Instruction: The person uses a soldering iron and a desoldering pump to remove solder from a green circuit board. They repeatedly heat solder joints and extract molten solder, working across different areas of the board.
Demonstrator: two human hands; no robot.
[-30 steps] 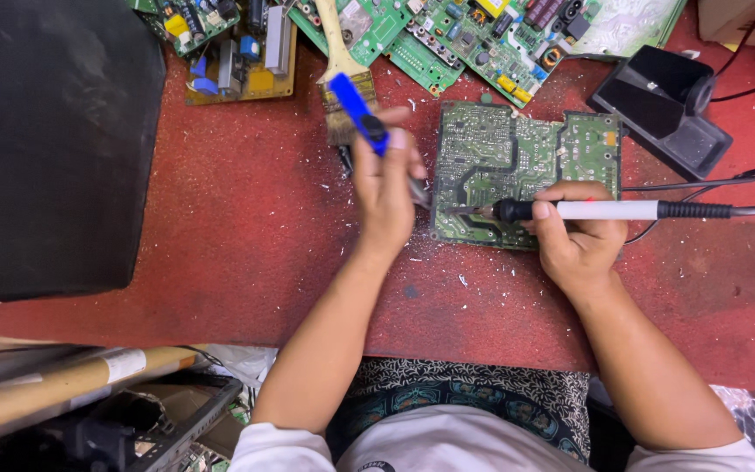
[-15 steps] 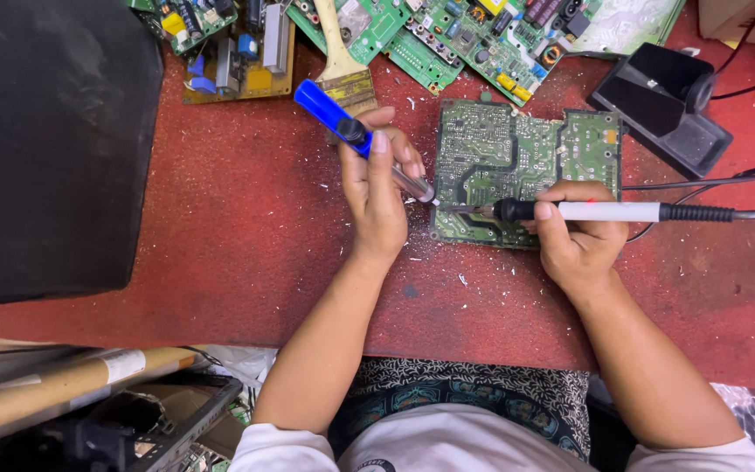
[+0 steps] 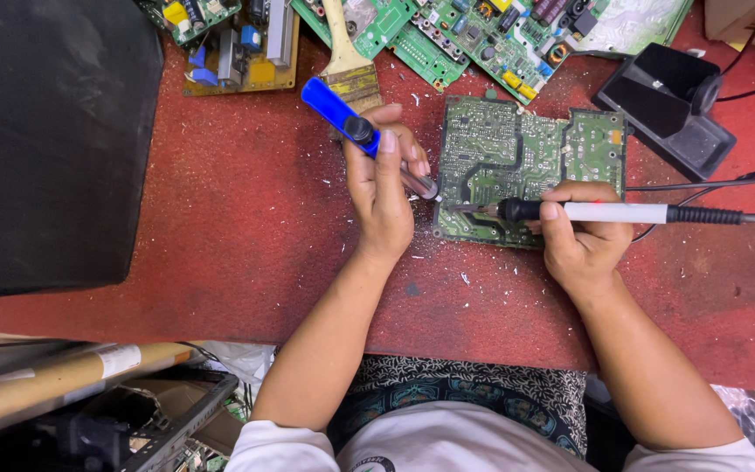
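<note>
left hand (image 3: pixel 382 197) grips blue desoldering pump (image 3: pixel 356 131), tip at board's 9 o'clock edge | right hand (image 3: pixel 580 236) grips soldering iron (image 3: pixel 605 211) | green circuit board (image 3: pixel 526 166) flat on red bench (image 3: pixel 246 218), paintbrush (image 3: pixel 349 61) at 11 o'clock

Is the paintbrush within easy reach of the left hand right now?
Probably not freely: the left hand is shut on the blue pump. The paintbrush lies just beyond it, nothing between.
</note>
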